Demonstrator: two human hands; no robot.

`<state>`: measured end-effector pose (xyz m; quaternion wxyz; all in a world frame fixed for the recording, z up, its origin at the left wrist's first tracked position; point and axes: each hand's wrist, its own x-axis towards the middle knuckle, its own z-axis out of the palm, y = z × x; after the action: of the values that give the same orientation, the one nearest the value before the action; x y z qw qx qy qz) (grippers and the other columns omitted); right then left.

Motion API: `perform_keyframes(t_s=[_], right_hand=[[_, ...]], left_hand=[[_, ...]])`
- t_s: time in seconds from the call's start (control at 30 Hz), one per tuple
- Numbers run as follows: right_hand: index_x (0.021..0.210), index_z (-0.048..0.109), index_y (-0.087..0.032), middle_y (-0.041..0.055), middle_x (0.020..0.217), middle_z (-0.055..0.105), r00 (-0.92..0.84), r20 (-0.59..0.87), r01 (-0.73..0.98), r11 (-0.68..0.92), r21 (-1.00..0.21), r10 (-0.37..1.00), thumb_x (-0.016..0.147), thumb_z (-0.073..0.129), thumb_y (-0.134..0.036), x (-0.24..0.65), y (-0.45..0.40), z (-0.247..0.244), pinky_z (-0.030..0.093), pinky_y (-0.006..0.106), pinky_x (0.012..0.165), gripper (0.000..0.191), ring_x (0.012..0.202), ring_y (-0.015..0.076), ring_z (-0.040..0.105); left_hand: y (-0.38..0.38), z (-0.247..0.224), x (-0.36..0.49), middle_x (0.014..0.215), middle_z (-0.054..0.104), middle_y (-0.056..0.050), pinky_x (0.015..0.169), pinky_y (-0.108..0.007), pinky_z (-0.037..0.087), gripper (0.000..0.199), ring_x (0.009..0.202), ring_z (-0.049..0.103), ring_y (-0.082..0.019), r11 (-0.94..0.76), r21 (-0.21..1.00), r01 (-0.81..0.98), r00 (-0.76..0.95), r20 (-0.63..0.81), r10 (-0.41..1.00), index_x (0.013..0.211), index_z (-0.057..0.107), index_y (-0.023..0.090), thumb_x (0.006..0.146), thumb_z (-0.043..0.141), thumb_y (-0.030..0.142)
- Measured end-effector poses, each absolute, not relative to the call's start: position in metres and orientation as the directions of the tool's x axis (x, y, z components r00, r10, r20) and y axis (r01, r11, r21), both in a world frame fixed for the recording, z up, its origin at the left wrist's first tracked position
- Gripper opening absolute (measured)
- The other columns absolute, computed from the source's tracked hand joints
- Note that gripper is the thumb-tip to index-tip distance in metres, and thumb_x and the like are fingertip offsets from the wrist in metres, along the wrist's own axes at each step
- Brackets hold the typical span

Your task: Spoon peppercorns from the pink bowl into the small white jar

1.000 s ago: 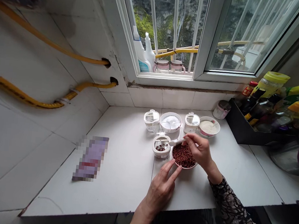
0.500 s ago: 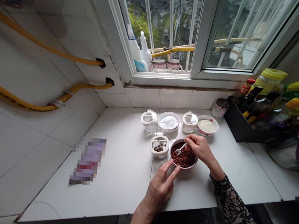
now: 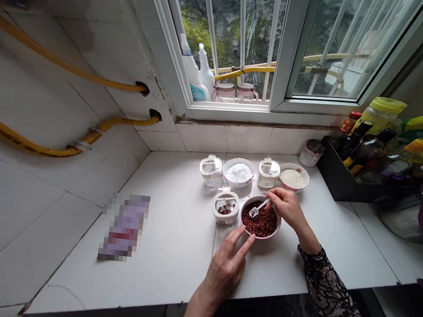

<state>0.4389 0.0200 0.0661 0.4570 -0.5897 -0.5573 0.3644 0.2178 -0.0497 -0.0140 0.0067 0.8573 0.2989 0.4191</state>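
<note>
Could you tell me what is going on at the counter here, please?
A person's right hand holds a small white spoon over a bowl of dark red peppercorns. The left hand rests its fingertips at the bowl's near rim. An open small jar beside it holds a few peppercorns.

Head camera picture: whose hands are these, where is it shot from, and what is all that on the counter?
There is no machine here: a person wears a camera on the head, looking down at their own hands. The right hand holds a small white spoon over a bowl of dark red grains. The left hand rests its fingertips at that bowl's near rim. Beside it on the white counter stands an open small jar; behind are two more jars and two bowls of white powder.
</note>
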Motion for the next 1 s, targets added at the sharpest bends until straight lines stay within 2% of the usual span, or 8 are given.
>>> perform_keyframes(t_s=[0.2, 0.4, 0.53, 0.63, 0.7, 0.83, 0.9, 1.0], right_hand=[[0.071, 0.066, -0.019, 0.0015, 0.054, 0.069, 0.125, 0.086, 0.309, 0.044, -0.950, 0.988, 0.082, 0.062, -0.041, 0.439, 0.020, 0.066, 0.035, 0.023, 0.042, 0.025, 0.043, 0.0124, 0.051], [0.074, 0.065, -0.018, 0.0018, 0.054, 0.070, 0.134, -0.001, 0.098, -0.015, -0.995, 0.991, 0.075, 0.071, -0.053, 0.435, 0.023, 0.070, 0.026, 0.022, 0.032, 0.036, 0.031, 0.0073, 0.037], [0.080, 0.066, -0.019, 0.0038, 0.063, 0.073, 0.147, 0.045, 0.020, 0.043, -0.999, 0.988, 0.076, 0.072, -0.059, 0.420, 0.022, 0.074, 0.031, 0.023, 0.032, 0.041, 0.032, 0.0088, 0.043], [0.088, 0.068, -0.020, 0.0044, 0.071, 0.076, 0.159, 0.154, 0.076, 0.143, -0.987, 0.975, 0.086, 0.065, -0.055, 0.405, 0.016, 0.074, 0.041, 0.026, 0.037, 0.035, 0.035, 0.0107, 0.048], [0.093, 0.070, -0.021, 0.0049, 0.074, 0.077, 0.132, 0.277, 0.183, 0.251, -0.950, 0.952, 0.093, 0.059, -0.046, 0.396, 0.011, 0.072, 0.050, 0.028, 0.047, 0.028, 0.044, 0.0141, 0.059], [0.092, 0.072, -0.022, 0.0072, 0.081, 0.078, -0.073, 0.532, 0.424, 0.509, -0.749, 0.844, 0.095, 0.055, -0.032, 0.389, 0.004, 0.071, 0.058, 0.033, 0.071, 0.020, 0.072, 0.0213, 0.073], [0.091, 0.073, -0.023, 0.0069, 0.081, 0.078, -0.116, 0.569, 0.463, 0.551, -0.694, 0.814, 0.096, 0.054, -0.030, 0.392, 0.003, 0.072, 0.057, 0.033, 0.072, 0.021, 0.073, 0.0211, 0.073], [0.090, 0.072, -0.022, 0.0051, 0.076, 0.076, -0.017, 0.549, 0.458, 0.495, -0.738, 0.835, 0.096, 0.054, -0.030, 0.404, 0.004, 0.077, 0.057, 0.032, 0.070, 0.021, 0.069, 0.0196, 0.071]], left_hand=[[-0.050, -0.015, 0.218, 0.144, 0.053, -0.017, 0.106, -0.042, 0.055, 0.073, 0.137, 0.053, -0.027, -0.816, 0.267, 0.512, 0.472, 0.707, 0.527, 0.157, 0.037, 0.023, 0.089, 0.042, -0.005], [-0.050, -0.015, 0.218, 0.146, 0.052, -0.017, 0.106, -0.042, 0.055, 0.074, 0.137, 0.052, -0.027, -0.818, 0.259, 0.514, 0.471, 0.711, 0.522, 0.157, 0.036, 0.022, 0.088, 0.042, -0.005], [-0.050, -0.015, 0.218, 0.148, 0.050, -0.017, 0.106, -0.043, 0.055, 0.074, 0.138, 0.052, -0.027, -0.816, 0.263, 0.514, 0.473, 0.706, 0.526, 0.157, 0.035, 0.023, 0.089, 0.041, -0.005], [-0.050, -0.016, 0.218, 0.147, 0.050, -0.017, 0.106, -0.042, 0.055, 0.075, 0.139, 0.051, -0.027, -0.820, 0.262, 0.510, 0.477, 0.707, 0.522, 0.157, 0.035, 0.023, 0.088, 0.042, -0.005], [-0.050, -0.017, 0.217, 0.147, 0.050, -0.017, 0.107, -0.043, 0.055, 0.075, 0.139, 0.050, -0.027, -0.822, 0.258, 0.508, 0.478, 0.709, 0.518, 0.157, 0.036, 0.022, 0.088, 0.042, -0.006], [-0.049, -0.018, 0.216, 0.150, 0.048, -0.017, 0.107, -0.042, 0.055, 0.074, 0.139, 0.051, -0.028, -0.819, 0.259, 0.512, 0.477, 0.707, 0.522, 0.158, 0.035, 0.022, 0.089, 0.043, -0.005], [-0.049, -0.019, 0.217, 0.152, 0.047, -0.017, 0.106, -0.043, 0.055, 0.074, 0.139, 0.051, -0.028, -0.818, 0.262, 0.512, 0.477, 0.705, 0.525, 0.158, 0.034, 0.023, 0.089, 0.042, -0.004], [-0.049, -0.018, 0.217, 0.150, 0.049, -0.017, 0.105, -0.043, 0.056, 0.074, 0.138, 0.052, -0.028, -0.820, 0.262, 0.509, 0.474, 0.710, 0.521, 0.158, 0.035, 0.023, 0.089, 0.041, -0.004]])
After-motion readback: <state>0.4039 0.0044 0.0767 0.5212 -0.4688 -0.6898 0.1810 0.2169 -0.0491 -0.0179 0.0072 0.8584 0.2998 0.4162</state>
